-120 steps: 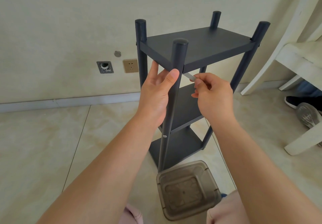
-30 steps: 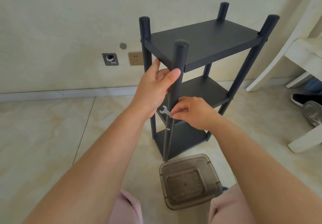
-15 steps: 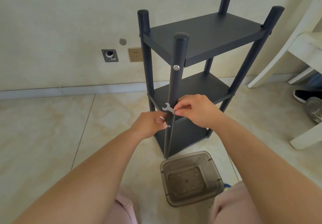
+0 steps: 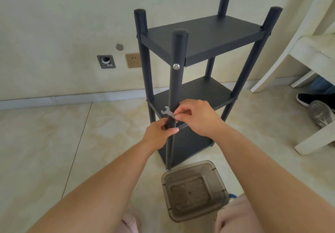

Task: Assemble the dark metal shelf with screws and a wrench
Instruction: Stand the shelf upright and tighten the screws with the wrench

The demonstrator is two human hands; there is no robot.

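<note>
One view only — a wide-angle camera on the person's head, looking forward and down along both forearms. It sits close above the dark metal shelf [image 4: 203, 39], whose near post runs down the middle; the tiled floor [image 4: 45, 151] fills the lower frame and the wall [image 4: 63, 15] — bowed by the lens — the upper.

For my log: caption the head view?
Left hand grips the shelf post; right hand pinches a wrench beside it.

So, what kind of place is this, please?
Probably a room in a home: tiled floor, a wall socket, a white chair and shoes beside it.
</note>
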